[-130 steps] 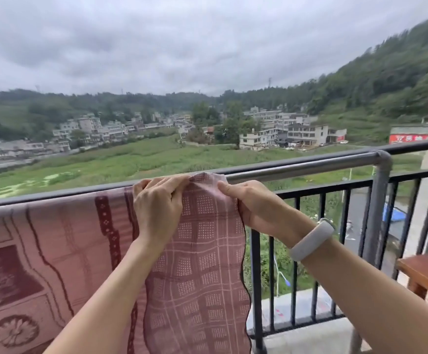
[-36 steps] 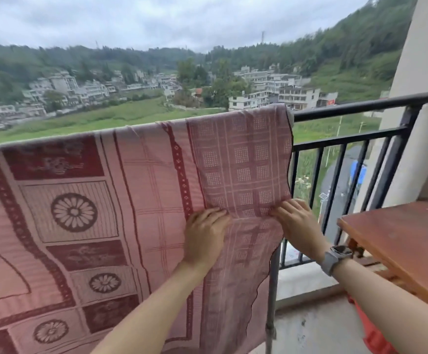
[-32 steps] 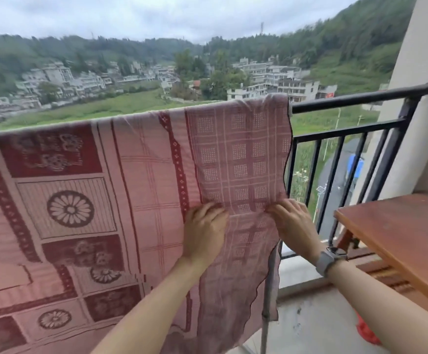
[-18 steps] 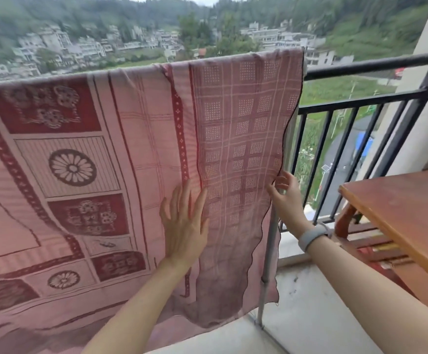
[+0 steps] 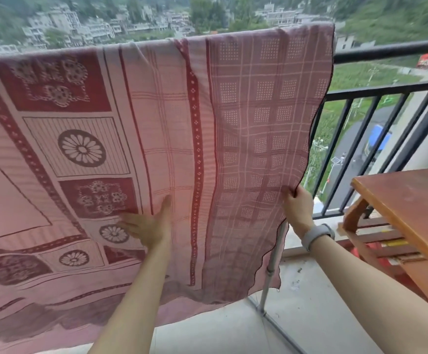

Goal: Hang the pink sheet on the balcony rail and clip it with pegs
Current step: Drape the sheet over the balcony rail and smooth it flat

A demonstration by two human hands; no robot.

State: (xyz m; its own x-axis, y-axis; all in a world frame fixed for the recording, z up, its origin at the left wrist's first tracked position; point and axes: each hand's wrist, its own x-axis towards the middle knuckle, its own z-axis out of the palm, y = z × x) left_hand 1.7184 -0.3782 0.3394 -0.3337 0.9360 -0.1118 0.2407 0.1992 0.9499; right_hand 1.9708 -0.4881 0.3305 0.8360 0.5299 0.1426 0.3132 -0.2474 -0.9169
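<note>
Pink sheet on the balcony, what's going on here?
A person is hanging the pink sheet out to dry. It is draped over a rail, its top edge along the bar. The left hand lies flat on the fabric with fingers spread, while the right hand grips the sheet's right edge. No pegs are visible, so clipping is not yet done. A wooden table stands at the right, beside the black balcony railing.

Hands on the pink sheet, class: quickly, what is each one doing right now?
Left hand: open, fingers straight, pressing flat on the pink sheet.
Right hand: pinching the sheet's right edge.
</note>
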